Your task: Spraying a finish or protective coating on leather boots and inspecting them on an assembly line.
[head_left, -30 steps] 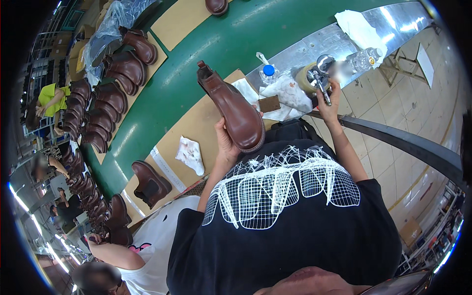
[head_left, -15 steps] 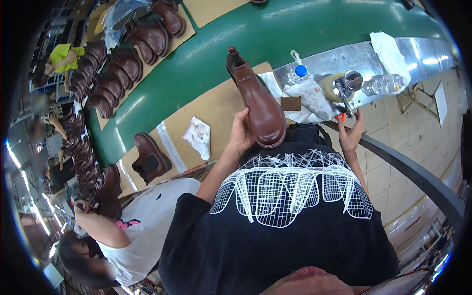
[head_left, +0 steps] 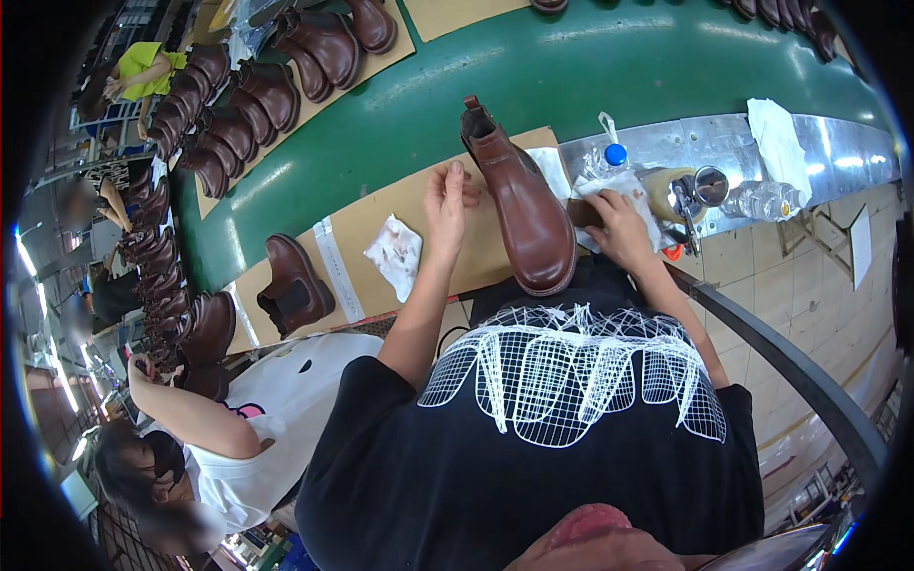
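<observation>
A brown ankle boot (head_left: 526,219) stands in front of me with its toe toward me and its opening at the far end. Just left of its shaft is my left hand (head_left: 447,209), raised off the boot, fingers loosely bent and nothing visible in them. On the boot's right, my right hand (head_left: 621,226) has its thumb and fingers around a small brown square piece (head_left: 578,212), partly hidden by the fingers. A stained white cloth (head_left: 640,193) lies just beyond that hand. Another white cloth (head_left: 393,255) with brown stains rests on the cardboard (head_left: 362,214) to the left.
A second brown boot (head_left: 293,285) lies farther left on the cardboard. On the metal strip at right are a blue-capped bottle (head_left: 614,157), a tan container (head_left: 662,190) and a clear plastic bottle (head_left: 759,201). Many boots line the green table (head_left: 381,133); a co-worker (head_left: 238,428) sits at left.
My left hand has let go of the boot and moved slightly away from it. My right hand has moved left from beside the orange-red item to the brown square piece.
</observation>
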`<state>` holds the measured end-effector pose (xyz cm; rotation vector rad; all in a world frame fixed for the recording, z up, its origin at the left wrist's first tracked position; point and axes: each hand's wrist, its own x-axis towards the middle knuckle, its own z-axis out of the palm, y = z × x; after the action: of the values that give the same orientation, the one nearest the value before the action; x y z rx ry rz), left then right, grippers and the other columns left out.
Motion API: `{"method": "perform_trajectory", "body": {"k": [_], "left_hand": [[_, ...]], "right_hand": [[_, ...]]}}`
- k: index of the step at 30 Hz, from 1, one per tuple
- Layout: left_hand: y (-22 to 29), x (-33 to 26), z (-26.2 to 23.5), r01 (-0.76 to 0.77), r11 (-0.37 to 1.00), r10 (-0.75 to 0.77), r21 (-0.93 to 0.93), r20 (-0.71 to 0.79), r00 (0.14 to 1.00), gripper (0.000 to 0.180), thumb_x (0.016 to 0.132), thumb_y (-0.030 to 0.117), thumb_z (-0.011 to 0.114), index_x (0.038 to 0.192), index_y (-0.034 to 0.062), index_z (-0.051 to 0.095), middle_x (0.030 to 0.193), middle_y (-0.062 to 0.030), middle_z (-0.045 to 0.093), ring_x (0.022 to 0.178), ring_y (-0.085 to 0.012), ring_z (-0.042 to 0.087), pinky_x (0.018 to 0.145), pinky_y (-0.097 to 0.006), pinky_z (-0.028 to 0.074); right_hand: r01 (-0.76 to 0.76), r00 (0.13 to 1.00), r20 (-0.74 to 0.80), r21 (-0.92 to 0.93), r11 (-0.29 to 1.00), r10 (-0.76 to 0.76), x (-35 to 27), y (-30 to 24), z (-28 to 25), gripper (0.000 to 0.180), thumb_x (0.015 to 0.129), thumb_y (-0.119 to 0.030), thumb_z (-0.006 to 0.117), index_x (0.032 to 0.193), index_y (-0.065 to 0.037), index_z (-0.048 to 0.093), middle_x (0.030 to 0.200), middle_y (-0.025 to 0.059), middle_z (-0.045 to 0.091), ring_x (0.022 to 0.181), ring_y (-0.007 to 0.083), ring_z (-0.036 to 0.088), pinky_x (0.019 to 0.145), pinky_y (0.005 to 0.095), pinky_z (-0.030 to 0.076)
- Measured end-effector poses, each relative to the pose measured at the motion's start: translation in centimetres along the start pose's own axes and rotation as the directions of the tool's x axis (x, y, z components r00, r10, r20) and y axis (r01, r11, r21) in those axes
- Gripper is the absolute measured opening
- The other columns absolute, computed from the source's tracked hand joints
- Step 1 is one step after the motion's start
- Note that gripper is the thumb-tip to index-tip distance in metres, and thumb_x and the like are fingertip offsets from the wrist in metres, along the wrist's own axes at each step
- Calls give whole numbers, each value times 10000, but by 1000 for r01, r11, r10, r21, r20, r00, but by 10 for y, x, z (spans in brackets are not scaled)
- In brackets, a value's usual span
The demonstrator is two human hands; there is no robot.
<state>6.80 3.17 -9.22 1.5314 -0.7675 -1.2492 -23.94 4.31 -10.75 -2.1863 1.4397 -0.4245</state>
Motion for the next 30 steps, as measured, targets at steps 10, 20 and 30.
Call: {"method": "perform_trajectory", "body": {"k": [10,20,30], "left_hand": [[58,19,27,-446,871,397,205,240,886,501,780,209,846,1235,109,664,1071,-39,552,893,-109,578,648,-214,494],[81,45,12,-520,805,342,286,492,801,303,728,202,788,980,55,704,944,-20,677,795,-156,549,625,-284,443],[71,58,12,-389,900,146,198,705,694,149,878,86,637,796,-39,643,723,-9,561,815,-128,466,698,-306,371]], "right_hand": [[-82,994,73,-33,996,85,5,-9,12,374,675,-88,797,963,-56,561,878,176,619,868,395,604,783,472,484],[-211,977,42,314,926,208,15,-52,-57,385,825,-129,737,1156,-57,553,927,234,692,884,447,670,732,488,529],[108,984,-177,495,862,-21,65,-85,-64,234,808,1,711,1027,-34,639,929,133,645,863,298,653,743,343,518]]}}
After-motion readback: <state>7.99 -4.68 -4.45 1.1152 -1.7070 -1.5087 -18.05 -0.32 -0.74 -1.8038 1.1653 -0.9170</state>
